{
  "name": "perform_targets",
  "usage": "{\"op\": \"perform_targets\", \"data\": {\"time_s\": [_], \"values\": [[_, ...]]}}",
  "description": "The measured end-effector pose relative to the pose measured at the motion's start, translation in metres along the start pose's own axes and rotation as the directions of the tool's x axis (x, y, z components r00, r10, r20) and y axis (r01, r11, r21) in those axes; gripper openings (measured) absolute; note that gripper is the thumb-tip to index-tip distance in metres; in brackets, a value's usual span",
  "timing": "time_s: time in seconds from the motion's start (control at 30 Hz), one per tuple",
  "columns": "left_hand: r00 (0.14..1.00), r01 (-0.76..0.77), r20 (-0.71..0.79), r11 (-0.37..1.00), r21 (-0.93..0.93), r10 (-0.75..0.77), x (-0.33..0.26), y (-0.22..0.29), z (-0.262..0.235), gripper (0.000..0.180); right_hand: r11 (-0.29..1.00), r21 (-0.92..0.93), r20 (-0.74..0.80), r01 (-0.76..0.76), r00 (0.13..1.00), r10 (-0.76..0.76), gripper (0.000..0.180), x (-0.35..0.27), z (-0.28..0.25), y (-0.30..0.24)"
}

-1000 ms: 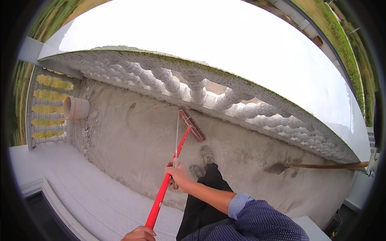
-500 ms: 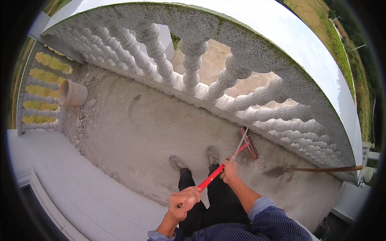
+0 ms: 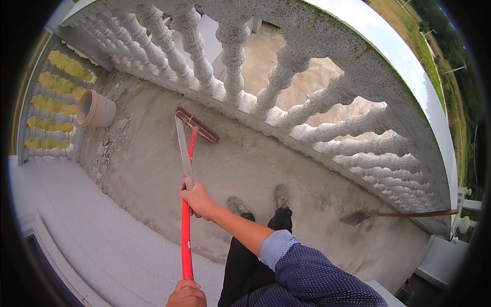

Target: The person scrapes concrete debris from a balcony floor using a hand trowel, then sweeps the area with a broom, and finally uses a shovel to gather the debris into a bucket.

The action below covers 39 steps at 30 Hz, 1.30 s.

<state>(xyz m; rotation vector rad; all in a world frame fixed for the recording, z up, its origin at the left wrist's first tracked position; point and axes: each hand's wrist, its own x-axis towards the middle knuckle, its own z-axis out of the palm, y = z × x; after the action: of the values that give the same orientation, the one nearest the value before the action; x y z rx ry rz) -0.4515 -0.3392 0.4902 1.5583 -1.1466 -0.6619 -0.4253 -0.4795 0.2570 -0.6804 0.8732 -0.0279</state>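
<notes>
Broom (image 3: 186, 230) extends forward from left hand (image 3: 187, 294) gripping near end; right hand (image 3: 200, 201) grips mid-handle, blade (image 3: 182, 146).

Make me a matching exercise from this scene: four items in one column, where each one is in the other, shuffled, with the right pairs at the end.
Items
1. Push broom
2. Shovel
3. Bucket
4. Long-bladed hand tool

Places
A. In the right hand only
B. Beside the rubble, toward the picture's left
C. Gripped by the left hand and the right hand
D. Toward the picture's right, in neither hand

Right pairs
1-C, 2-D, 3-B, 4-A
</notes>
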Motion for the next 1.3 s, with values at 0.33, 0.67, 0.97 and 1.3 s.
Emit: {"op": "perform_targets", "data": {"time_s": [0.33, 0.67, 0.97, 1.3], "values": [[0.992, 0.122, 0.037, 0.821, -0.558, -0.122, 0.001, -0.02, -0.045, 0.048, 0.954, 0.291, -0.519, 0.07, 0.849, 0.096, 0.019, -0.106, -0.085, 0.072], [0.988, 0.12, -0.049, 0.925, -0.36, -0.148, 0.001, -0.06, -0.041, 0.034, 0.965, 0.223, -0.307, -0.135, 0.93, 0.201, 0.007, 0.001, -0.028, 0.109], [0.95, -0.166, 0.266, 0.986, -0.019, 0.165, 0.037, -0.001, -0.047, 0.034, 0.943, 0.324, 0.163, -0.078, 0.986, 0.026, 0.016, 0.018, 0.046, 0.031], [0.998, -0.045, 0.011, 0.887, -0.459, 0.057, 0.036, -0.001, -0.05, 0.042, 0.976, 0.217, -0.278, 0.015, 0.96, 0.047, 0.012, -0.06, -0.075, 0.007]]}}
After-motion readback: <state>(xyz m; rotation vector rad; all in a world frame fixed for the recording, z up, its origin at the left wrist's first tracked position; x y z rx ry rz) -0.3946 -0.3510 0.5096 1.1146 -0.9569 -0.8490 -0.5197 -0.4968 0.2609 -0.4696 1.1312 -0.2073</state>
